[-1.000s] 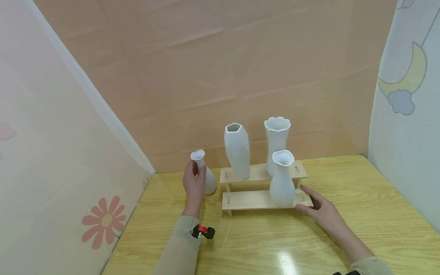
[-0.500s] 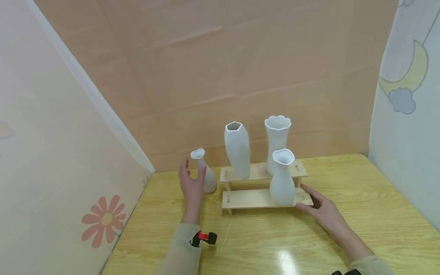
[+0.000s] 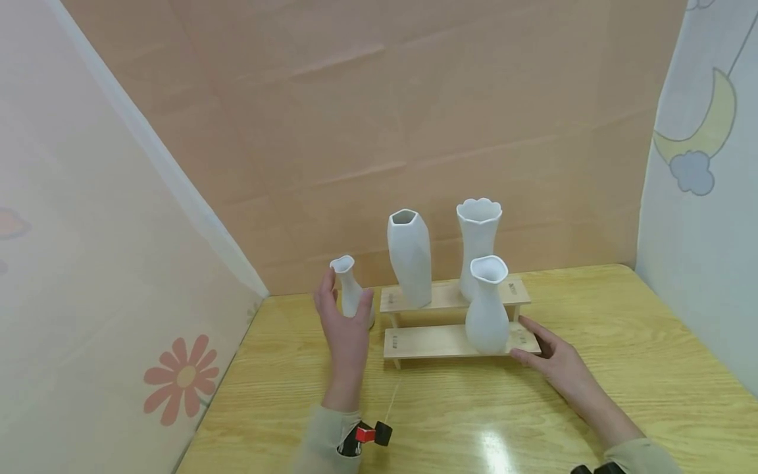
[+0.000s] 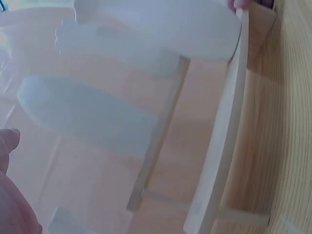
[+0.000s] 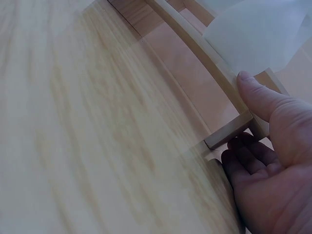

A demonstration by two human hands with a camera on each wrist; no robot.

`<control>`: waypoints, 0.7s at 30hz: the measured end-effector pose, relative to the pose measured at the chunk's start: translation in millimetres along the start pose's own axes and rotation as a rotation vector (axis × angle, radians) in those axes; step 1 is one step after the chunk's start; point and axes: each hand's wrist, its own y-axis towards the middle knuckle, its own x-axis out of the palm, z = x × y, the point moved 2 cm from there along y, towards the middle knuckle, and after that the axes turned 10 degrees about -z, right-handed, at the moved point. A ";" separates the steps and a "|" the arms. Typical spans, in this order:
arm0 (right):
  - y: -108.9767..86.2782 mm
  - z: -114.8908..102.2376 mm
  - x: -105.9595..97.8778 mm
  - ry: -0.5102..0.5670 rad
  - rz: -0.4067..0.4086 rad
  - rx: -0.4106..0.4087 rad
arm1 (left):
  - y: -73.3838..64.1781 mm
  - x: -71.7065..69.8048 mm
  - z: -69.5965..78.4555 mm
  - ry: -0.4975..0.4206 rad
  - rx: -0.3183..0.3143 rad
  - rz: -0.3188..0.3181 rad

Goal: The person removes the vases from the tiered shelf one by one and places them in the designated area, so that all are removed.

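A small white vase (image 3: 351, 289) with a wavy rim stands on the table left of a two-tier wooden stand. My left hand (image 3: 346, 336) is in front of it, thumb and fingers spread apart on either side, overlapping its lower body in the head view. With the thumb on top and fingers curled beneath, my right hand (image 5: 278, 161) grips the right end of the wooden stand (image 3: 432, 342). On the lower shelf sits a rounded vase (image 3: 487, 322). The upper shelf bears a faceted vase (image 3: 410, 263) and a scalloped-rim vase (image 3: 477, 240).
The wood-grain table (image 3: 462, 415) reaches back to a peach cloth backdrop (image 3: 355, 131). White panels with a printed flower (image 3: 185, 377) and a moon (image 3: 705, 125) border it on both sides. The lower shelf's left part is bare.
My left fingers have let go of the small vase's neck and spread; the hand first shifted left, then right in front of the vase. The right hand keeps its grip.
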 end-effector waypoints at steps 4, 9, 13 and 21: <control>0.7 2.1 0.0 0.001 -0.002 -0.007 | -8.5 13.1 15.2 -0.043 0.003 -0.032; 0.8 3.8 0.4 0.002 -0.001 -0.001 | -17.5 30.1 29.5 -0.044 0.074 -0.080; -0.4 2.8 0.5 0.005 0.002 0.004 | -24.5 44.2 38.3 -0.049 0.147 -0.124; 1.0 3.5 -0.4 0.007 0.001 -0.001 | -34.1 72.2 55.5 -0.106 0.134 -0.217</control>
